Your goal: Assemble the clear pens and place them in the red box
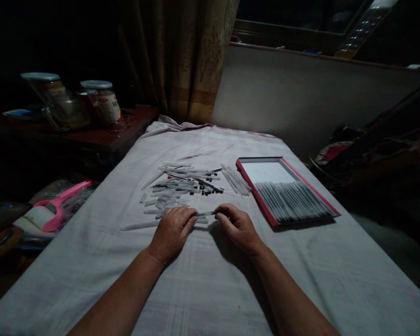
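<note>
Between my two hands a slim pen (206, 214) with a clear barrel lies level, just above the cloth. My left hand (175, 228) pinches its left end, and the fingertips of my right hand (238, 227) close on the dark right end. Beyond them spreads a loose heap of pen parts: clear barrels (154, 178), small black plugs (206, 191), dark refills (177, 176) and short clear caps (166, 202). A few barrels (236, 179) lie fanned at the heap's right. One long barrel (140, 226) rests left of my left hand.
To the right, a shallow red-edged box (257, 198) holds a row of pens (290, 200). A whitish cloth (203, 289) covers the surface. On a dark side table (140, 121) stand lidded jars (107, 105). A pink-handled item (58, 210) sits low at left.
</note>
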A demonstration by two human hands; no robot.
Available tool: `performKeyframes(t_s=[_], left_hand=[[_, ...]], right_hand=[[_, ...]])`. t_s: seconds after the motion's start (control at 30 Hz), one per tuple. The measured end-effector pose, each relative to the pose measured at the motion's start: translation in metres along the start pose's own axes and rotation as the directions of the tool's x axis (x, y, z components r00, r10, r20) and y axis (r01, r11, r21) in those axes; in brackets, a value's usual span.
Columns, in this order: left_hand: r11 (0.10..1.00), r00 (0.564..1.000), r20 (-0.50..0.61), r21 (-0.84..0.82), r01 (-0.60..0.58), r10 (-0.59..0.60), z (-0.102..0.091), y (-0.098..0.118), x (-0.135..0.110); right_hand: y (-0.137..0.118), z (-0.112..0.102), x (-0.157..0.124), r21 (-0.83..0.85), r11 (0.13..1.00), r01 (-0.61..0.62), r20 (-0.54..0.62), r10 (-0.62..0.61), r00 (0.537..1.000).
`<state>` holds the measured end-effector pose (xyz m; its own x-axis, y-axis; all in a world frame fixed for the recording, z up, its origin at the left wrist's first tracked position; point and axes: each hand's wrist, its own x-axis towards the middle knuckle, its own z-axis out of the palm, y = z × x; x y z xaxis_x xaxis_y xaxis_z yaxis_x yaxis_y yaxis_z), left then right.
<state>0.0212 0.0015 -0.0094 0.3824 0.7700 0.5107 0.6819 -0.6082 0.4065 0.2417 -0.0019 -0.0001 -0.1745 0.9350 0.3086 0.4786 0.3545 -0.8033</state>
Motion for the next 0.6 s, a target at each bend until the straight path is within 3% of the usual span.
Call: performKeyframes(t_s=[0.6], left_hand=[[1.000,0.999,0.045,0.004,0.010,-0.010,-0.0008,0.0025,-0.0001]], right_hand=[[-0.0023,-0.0011,-0.0032,-0.070,0.997,0.022,0.052,-0.018,0.998]])
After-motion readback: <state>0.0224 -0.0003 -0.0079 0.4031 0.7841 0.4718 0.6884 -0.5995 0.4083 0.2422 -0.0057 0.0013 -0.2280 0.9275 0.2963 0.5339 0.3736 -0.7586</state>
